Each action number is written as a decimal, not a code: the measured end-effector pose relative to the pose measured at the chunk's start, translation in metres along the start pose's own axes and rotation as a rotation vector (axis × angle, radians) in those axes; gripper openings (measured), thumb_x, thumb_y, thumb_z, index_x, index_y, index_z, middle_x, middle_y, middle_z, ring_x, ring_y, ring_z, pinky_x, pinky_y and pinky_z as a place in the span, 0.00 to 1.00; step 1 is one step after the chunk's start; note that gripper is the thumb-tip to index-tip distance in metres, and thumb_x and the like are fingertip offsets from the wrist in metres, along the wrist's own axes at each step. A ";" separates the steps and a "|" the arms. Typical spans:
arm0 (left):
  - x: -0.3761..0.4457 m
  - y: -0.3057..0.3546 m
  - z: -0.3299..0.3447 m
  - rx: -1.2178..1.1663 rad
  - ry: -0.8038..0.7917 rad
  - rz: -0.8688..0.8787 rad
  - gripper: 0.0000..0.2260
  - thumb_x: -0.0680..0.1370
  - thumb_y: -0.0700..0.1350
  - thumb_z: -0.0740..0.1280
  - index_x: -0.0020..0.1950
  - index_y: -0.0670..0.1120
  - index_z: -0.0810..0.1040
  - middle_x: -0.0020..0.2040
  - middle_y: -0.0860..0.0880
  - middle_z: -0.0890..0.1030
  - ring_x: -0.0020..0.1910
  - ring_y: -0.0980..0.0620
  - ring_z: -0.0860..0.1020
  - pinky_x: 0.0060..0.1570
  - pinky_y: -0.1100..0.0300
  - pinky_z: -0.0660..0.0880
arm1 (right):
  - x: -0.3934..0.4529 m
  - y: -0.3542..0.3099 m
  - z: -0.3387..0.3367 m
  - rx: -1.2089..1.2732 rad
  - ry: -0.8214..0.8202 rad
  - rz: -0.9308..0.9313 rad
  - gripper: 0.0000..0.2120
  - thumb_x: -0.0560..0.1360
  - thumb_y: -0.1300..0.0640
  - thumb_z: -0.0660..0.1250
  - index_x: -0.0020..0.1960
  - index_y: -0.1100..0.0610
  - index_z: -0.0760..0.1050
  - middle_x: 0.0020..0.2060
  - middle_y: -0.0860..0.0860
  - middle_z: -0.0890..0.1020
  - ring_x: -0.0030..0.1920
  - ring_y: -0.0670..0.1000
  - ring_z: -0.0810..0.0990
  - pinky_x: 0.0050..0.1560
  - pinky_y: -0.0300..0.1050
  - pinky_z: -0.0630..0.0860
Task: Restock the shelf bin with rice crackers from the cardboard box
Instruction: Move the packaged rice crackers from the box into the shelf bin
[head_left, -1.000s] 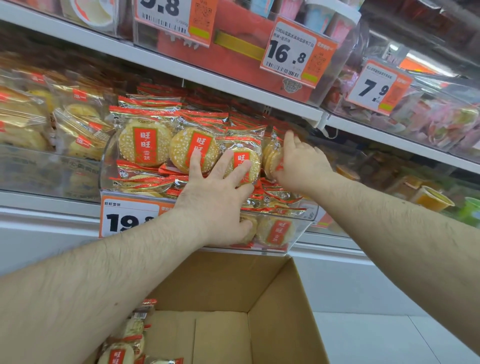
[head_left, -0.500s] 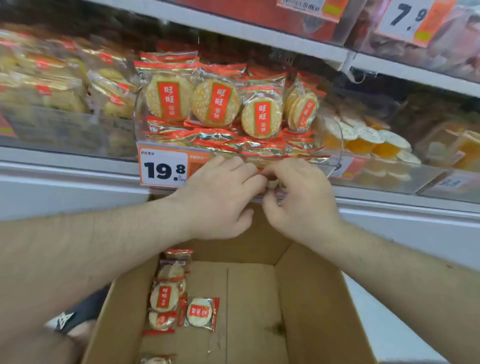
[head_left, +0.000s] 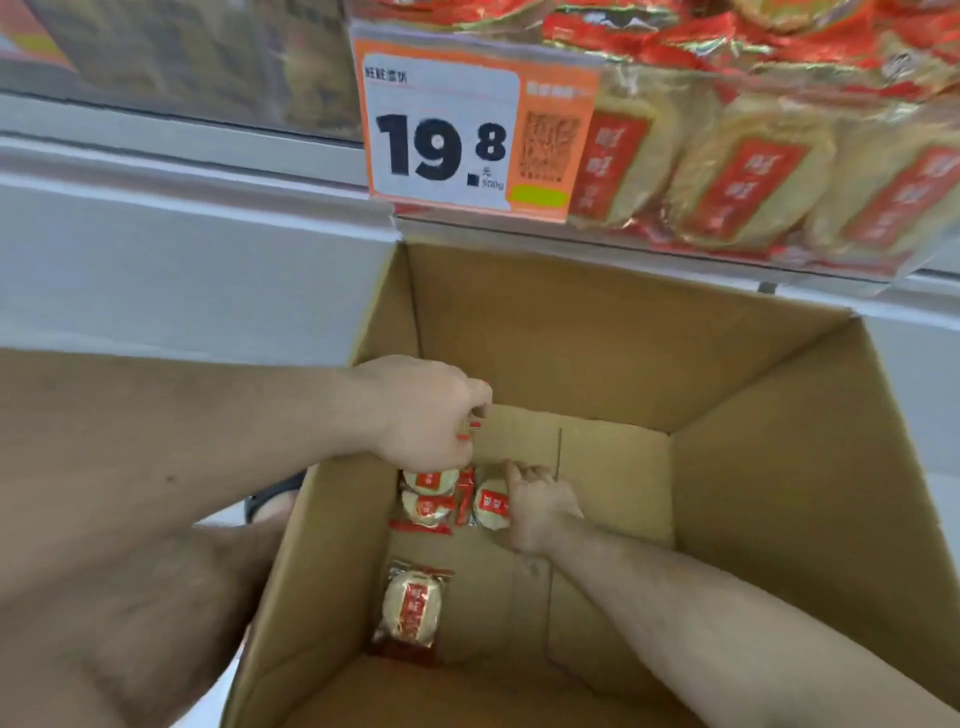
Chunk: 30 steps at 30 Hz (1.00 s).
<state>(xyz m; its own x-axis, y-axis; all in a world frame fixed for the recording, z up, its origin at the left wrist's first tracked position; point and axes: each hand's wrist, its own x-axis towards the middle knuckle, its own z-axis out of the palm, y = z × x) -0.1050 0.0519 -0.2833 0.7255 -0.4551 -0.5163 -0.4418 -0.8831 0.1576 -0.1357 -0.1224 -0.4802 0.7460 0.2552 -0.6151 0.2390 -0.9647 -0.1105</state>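
The open cardboard box (head_left: 571, 338) stands below the shelf, and several red-labelled rice cracker packets lie on its floor. One cluster (head_left: 427, 506) sits at the far left, and a single packet (head_left: 413, 605) lies nearer to me. My left hand (head_left: 426, 410) hovers over the cluster, curled round a packet; only its red edge shows under the fingers. My right hand (head_left: 537, 506) is deep in the box, touching the right side of a packet (head_left: 491, 506); its grip is hidden. The clear shelf bin (head_left: 675, 244) above is packed with crackers.
An orange price tag (head_left: 441, 140) reading 19.8 hangs on the bin's front. A neighbouring clear bin (head_left: 197, 62) is at the upper left. The white shelf base (head_left: 182, 260) runs behind the box. My sandalled foot (head_left: 270, 501) is left of the box.
Both hands have left the bin's front edge and dropped into the box. The view has tilted down; the left hand now holds a packet and the right has reached the box floor.
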 end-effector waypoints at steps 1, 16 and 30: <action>-0.001 -0.002 0.004 -0.025 -0.015 -0.016 0.20 0.77 0.51 0.62 0.69 0.54 0.69 0.62 0.53 0.77 0.59 0.51 0.76 0.55 0.54 0.75 | 0.007 -0.004 0.013 -0.016 -0.023 -0.006 0.42 0.67 0.46 0.72 0.74 0.55 0.57 0.72 0.55 0.66 0.72 0.58 0.64 0.67 0.52 0.64; -0.003 0.007 0.005 -0.290 -0.077 -0.239 0.25 0.79 0.59 0.61 0.74 0.54 0.62 0.47 0.54 0.72 0.47 0.50 0.74 0.42 0.60 0.72 | -0.074 -0.056 -0.024 1.204 0.182 0.202 0.46 0.58 0.45 0.76 0.71 0.51 0.62 0.51 0.48 0.80 0.50 0.49 0.81 0.53 0.46 0.78; -0.012 0.006 0.007 -0.205 0.025 -0.256 0.27 0.74 0.34 0.61 0.69 0.56 0.71 0.44 0.55 0.66 0.39 0.52 0.71 0.28 0.63 0.65 | -0.032 -0.063 0.018 0.635 -0.289 0.149 0.19 0.77 0.59 0.65 0.67 0.60 0.73 0.61 0.55 0.79 0.61 0.54 0.77 0.52 0.39 0.73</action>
<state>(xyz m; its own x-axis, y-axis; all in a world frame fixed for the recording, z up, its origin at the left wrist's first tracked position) -0.1200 0.0531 -0.2826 0.8129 -0.2155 -0.5410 -0.1296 -0.9727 0.1927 -0.1858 -0.0713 -0.4680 0.5270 0.1749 -0.8316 -0.3264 -0.8619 -0.3881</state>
